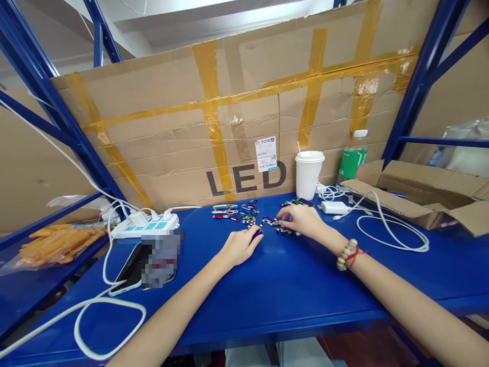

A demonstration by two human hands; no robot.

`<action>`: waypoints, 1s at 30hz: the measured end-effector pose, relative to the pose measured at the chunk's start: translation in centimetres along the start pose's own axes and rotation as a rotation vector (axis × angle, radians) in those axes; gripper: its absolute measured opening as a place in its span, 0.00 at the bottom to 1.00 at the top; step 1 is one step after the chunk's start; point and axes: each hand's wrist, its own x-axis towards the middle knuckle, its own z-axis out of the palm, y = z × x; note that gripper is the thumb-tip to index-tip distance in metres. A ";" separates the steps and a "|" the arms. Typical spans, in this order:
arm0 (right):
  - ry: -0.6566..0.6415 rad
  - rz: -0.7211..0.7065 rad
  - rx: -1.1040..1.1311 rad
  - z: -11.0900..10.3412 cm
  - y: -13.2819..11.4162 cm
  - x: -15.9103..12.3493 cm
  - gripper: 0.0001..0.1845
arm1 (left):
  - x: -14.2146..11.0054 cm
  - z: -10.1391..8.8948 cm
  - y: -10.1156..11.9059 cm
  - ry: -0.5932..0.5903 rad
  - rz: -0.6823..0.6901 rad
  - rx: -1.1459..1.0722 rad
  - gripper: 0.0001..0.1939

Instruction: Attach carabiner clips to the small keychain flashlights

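Note:
My left hand (240,246) rests low over the blue tabletop, its fingers closed around a small purple metal tube (257,234) that shows only in part. My right hand (300,220), with a beaded bracelet (347,255) and red string at the wrist, reaches in from the right. Its thumb and fingertips are drawn together at a group of small silvery pieces (270,221); whatever they pinch is too small to name. More small silvery pieces (250,221) lie just beyond my left hand. Slim coloured tubes with carabiner clips, one a red tube (220,216), lie in a row behind.
A white lidded cup (308,176) and a green-labelled bottle (352,160) stand at the back right, near an open cardboard box (431,193) and a white charger (334,208) with looped cable. On the left are a power strip (147,227), a phone (130,270) and loose cables.

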 end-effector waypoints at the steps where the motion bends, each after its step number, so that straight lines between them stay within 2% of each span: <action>1: 0.010 -0.007 -0.010 0.2 0.1 0.0 0.10 | 0.0 0.0 0.0 0.001 0.002 0.002 0.18; 8: 0.021 -0.183 -0.011 1.8 0.2 0.1 0.18 | 0.0 0.1 0.0 0.004 0.006 -0.008 0.18; 13: 0.007 -0.236 -0.014 2.5 0.0 0.2 0.15 | 0.1 0.0 -0.2 0.041 0.022 -0.057 0.17; 19: 0.022 -0.174 0.039 2.5 -0.2 0.1 0.11 | 0.2 0.5 -0.8 0.241 0.152 -0.164 0.15; 23: 0.013 -0.110 0.096 2.3 -0.4 0.0 0.09 | 0.3 0.8 -0.9 0.326 0.212 -0.161 0.15; 30: -0.017 -0.107 0.168 1.9 -0.8 -0.2 0.11 | 0.2 0.5 -0.7 0.257 0.151 -0.150 0.15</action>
